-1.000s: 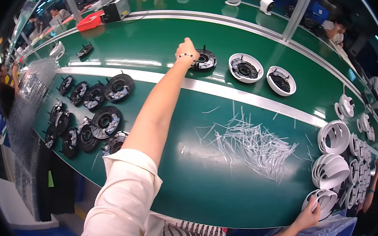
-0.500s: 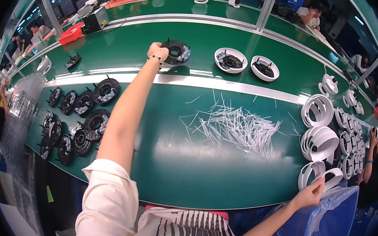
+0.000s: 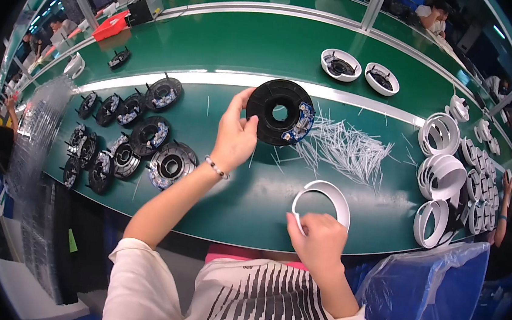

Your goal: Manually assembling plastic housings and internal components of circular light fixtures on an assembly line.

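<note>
My left hand grips the left rim of a round black plastic base, held up above the table. A blue circuit board lies along its right side, and a round hole goes through its middle. Lower and to the right, my right hand is closed on a white plastic ring, which stands tilted near the table's front edge. Part of the ring is hidden behind my fingers. Behind the two parts spreads a loose heap of thin white strips.
Several black bases with boards crowd the table's left. White rings stand in stacks at the right. On the far green belt sit two white bowl-shaped housings with black insides. Clear plastic sheeting hangs at the front right.
My left hand has brought the black base from the far belt toward me. My right hand has carried a white ring leftward from the stacks to the front middle.
</note>
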`<state>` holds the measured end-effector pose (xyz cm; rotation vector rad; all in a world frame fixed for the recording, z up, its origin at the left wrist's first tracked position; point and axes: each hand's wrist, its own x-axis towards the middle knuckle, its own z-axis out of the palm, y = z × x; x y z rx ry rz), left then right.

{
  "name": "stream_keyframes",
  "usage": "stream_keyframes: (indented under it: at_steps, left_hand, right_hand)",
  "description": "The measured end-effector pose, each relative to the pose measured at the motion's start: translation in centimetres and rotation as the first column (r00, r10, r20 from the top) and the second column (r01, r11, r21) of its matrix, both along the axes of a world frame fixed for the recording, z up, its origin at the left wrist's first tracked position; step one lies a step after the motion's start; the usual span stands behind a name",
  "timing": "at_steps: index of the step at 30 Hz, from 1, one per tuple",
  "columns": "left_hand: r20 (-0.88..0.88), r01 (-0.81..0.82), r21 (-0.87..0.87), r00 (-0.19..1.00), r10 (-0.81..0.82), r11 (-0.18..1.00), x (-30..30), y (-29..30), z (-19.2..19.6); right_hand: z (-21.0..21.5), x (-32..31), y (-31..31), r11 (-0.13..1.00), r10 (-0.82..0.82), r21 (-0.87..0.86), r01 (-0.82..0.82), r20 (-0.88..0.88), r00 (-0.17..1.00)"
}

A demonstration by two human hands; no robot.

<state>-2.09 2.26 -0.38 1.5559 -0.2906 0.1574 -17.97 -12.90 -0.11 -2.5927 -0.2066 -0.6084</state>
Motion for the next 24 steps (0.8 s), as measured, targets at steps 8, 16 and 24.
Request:
stream_keyframes:
  at_steps: [8, 16, 24]
  left_hand:
    - [-0.031, -0.020, -0.140, 0.999, 0.015, 0.990, -2.2, -0.3, -2.5]
    - [-0.016, 0.063, -0.132, 0.998, -0.066, 0.989, -2.9, -0.2, -2.8]
    - [0.125, 0.158, -0.140, 0.982, -0.141, 0.977, -4.7, -2.8, -2.9]
  right_hand:
    - [2.0, 1.2, -1.7, 0.995, 0.069, -0.051, -0.081, -0.215, 0.974]
    - [1.9, 3.6, -5.1, 0.942, 0.330, 0.172, -0.289, -0.313, 0.890]
    - [-0.4, 9.0, -1.5, 0.535, 0.176, 0.842, -0.064, -0.037, 0.984]
